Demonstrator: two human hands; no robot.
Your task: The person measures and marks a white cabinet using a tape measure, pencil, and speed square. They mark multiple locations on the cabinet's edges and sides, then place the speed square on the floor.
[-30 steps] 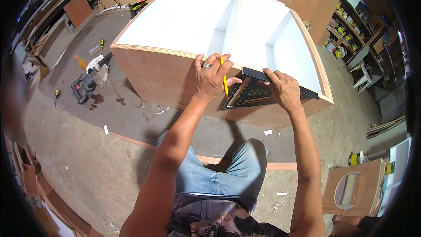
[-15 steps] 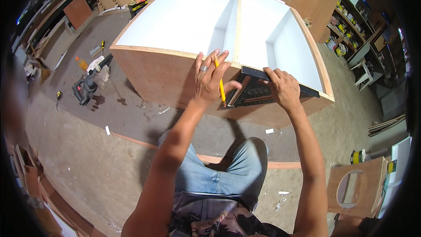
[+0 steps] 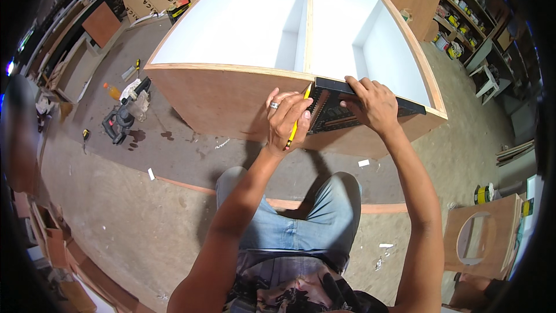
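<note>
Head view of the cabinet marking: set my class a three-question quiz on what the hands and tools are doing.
1. True or false: the left hand holds a yellow pencil.
2. Which thing does the right hand press down? A) a hammer B) a black square C) a paint tin
3. Fill in: the square lies on the cabinet's near ____ edge, by the white divider.

Key: 1 true. 2 B. 3 top; the pencil tip sits at the square's left edge, and power tools lie on the floor to the left.
</note>
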